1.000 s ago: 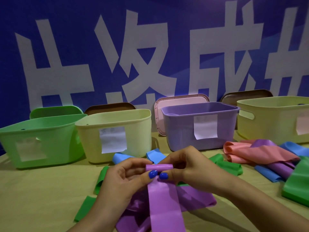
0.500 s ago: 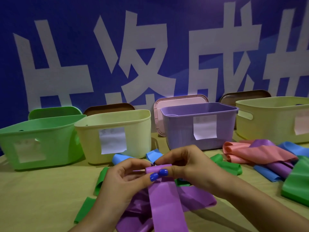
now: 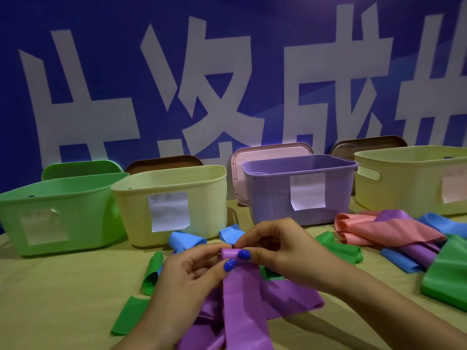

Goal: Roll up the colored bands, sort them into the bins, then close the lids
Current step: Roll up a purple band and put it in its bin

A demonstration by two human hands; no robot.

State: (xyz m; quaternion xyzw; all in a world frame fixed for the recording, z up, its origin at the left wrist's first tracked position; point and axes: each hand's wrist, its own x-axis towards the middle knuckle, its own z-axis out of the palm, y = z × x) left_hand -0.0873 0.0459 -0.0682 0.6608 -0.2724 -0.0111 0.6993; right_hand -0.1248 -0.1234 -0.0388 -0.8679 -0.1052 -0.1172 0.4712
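- The left hand point(image 3: 192, 271) and the right hand point(image 3: 275, 251) both pinch the small rolled end of a purple band point(image 3: 240, 299); its long tail hangs down to the desk point(image 3: 63, 286).
- The roll is only at its start, so most of this band remains to wind.
- Other bands lie loose: green point(image 3: 338, 251), blue point(image 3: 185, 241), pink point(image 3: 374, 228).
- The purple bin point(image 3: 273, 195) stands open just behind the hands, and its pink lid point(image 3: 267, 151) leans behind it.
- In judgement, sorting and closing lids are nearly all left.
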